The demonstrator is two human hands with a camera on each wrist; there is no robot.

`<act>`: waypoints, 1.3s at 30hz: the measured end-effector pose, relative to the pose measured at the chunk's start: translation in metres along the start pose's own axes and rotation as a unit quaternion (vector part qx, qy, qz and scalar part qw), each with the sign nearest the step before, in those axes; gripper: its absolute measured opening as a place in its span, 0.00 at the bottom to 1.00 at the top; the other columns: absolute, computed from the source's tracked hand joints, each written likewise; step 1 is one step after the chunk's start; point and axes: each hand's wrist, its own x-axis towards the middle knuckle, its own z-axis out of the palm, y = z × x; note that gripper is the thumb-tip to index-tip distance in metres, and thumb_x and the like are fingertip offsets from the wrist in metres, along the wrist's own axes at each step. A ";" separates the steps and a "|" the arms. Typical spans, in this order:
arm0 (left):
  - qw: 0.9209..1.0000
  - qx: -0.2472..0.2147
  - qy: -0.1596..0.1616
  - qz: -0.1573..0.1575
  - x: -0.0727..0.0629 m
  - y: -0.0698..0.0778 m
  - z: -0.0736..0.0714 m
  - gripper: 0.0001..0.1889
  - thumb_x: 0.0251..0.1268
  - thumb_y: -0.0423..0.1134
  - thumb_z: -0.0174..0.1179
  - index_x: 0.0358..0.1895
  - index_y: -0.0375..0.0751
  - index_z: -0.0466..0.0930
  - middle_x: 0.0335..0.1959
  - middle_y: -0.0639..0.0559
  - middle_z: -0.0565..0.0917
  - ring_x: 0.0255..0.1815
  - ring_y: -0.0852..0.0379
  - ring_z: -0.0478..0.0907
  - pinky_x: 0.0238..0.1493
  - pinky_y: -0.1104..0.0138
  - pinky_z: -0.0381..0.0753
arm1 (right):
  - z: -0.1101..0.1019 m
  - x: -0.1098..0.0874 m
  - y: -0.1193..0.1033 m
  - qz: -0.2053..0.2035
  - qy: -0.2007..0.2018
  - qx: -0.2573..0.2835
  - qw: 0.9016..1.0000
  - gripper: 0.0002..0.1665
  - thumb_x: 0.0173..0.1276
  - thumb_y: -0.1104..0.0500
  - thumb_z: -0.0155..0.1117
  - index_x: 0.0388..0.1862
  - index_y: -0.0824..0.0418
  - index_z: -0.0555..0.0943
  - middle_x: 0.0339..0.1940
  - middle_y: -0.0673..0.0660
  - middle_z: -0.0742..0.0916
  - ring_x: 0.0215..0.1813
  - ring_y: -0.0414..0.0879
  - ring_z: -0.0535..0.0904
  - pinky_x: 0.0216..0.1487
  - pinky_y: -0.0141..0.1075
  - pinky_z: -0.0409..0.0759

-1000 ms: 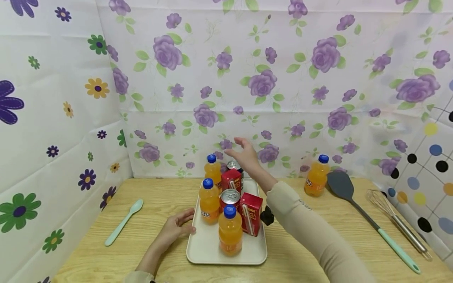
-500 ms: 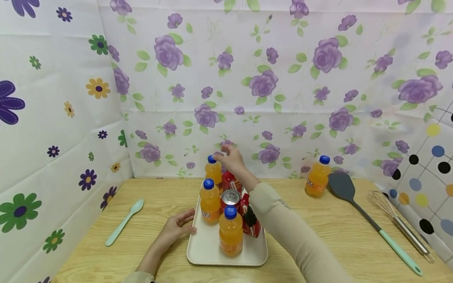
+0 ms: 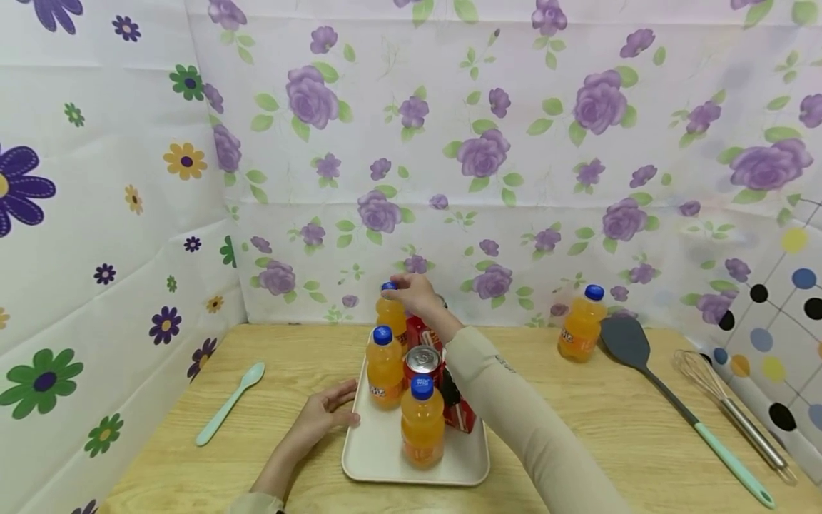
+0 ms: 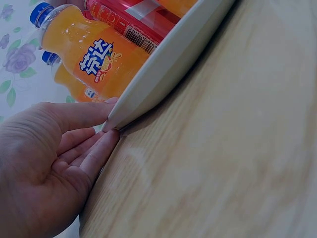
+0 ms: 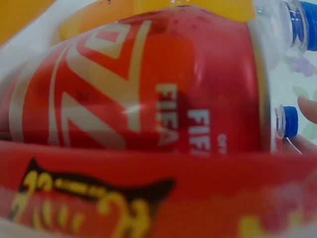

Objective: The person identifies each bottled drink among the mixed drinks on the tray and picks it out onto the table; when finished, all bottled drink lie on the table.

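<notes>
My left hand [image 3: 324,414] pinches the left rim of a cream tray [image 3: 369,460], thumb over the edge and fingers underneath, as the left wrist view shows. My right hand [image 3: 416,294] is at the blue cap of the rear orange soda bottle [image 3: 390,314]. In the right wrist view its thumb [image 5: 308,109] and fingers stand around that cap, with a gap on the thumb side. Also on the tray are a middle bottle [image 3: 384,371], a front bottle [image 3: 422,428], a red can [image 3: 422,360] and red drink cartons [image 3: 461,417], partly hidden by the right arm.
Another orange soda bottle [image 3: 581,325] stands at the back right, near a spatula [image 3: 626,343] with a mint handle. A whisk [image 3: 726,400] lies farther right. On the left is a mint spoon [image 3: 231,403]. A flowered cloth [image 3: 449,143] hangs behind the table.
My right hand has moved left and down from above the rear can and carton to the rear bottle's cap. The left hand has stayed at the tray's rim.
</notes>
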 end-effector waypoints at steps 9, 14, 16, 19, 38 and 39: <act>1.000 0.003 0.007 0.003 -0.001 0.000 0.001 0.38 0.56 0.32 0.69 0.71 0.29 0.63 0.71 0.34 0.68 0.71 0.39 0.68 0.65 0.66 0.76 | 0.009 0.005 0.005 -0.026 0.022 -0.031 0.999 0.26 0.65 0.58 0.68 0.62 0.64 0.78 0.56 0.63 0.84 0.59 0.55 0.80 0.63 0.43 0.80; 1.000 0.001 0.010 0.002 -0.002 -0.001 0.000 0.38 0.56 0.32 0.69 0.71 0.30 0.64 0.71 0.35 0.68 0.71 0.39 0.68 0.66 0.64 0.76 | 0.012 0.005 0.008 -0.015 0.035 -0.015 0.999 0.24 0.66 0.57 0.68 0.59 0.62 0.80 0.56 0.62 0.85 0.58 0.54 0.81 0.62 0.42 0.81; 1.000 -0.001 0.007 0.001 -0.002 -0.001 0.000 0.38 0.56 0.32 0.69 0.71 0.30 0.63 0.72 0.35 0.68 0.71 0.39 0.68 0.67 0.63 0.75 | 0.012 0.005 0.009 -0.019 0.039 -0.017 0.999 0.23 0.66 0.57 0.68 0.59 0.61 0.81 0.55 0.61 0.86 0.58 0.54 0.81 0.62 0.42 0.81; 1.000 -0.001 -0.001 0.003 -0.003 -0.001 0.001 0.38 0.57 0.32 0.68 0.71 0.29 0.62 0.72 0.34 0.67 0.72 0.39 0.67 0.69 0.62 0.74 | 0.011 0.005 0.011 -0.028 0.041 -0.019 0.999 0.22 0.66 0.58 0.67 0.58 0.62 0.81 0.54 0.61 0.86 0.57 0.53 0.82 0.62 0.42 0.81; 1.000 0.000 0.003 0.000 -0.002 0.001 0.001 0.39 0.56 0.32 0.68 0.71 0.29 0.62 0.72 0.34 0.67 0.71 0.40 0.68 0.72 0.55 0.69 | 0.013 0.006 0.010 -0.054 0.080 -0.020 0.995 0.25 0.64 0.56 0.69 0.60 0.63 0.81 0.54 0.62 0.87 0.57 0.54 0.83 0.57 0.41 0.84; 1.000 0.000 0.003 0.000 -0.002 0.002 0.001 0.39 0.57 0.32 0.68 0.71 0.30 0.62 0.72 0.35 0.67 0.72 0.40 0.68 0.72 0.56 0.69 | 0.013 0.005 0.009 -0.056 0.084 -0.017 0.995 0.25 0.64 0.56 0.69 0.60 0.62 0.81 0.54 0.62 0.87 0.57 0.53 0.83 0.58 0.41 0.84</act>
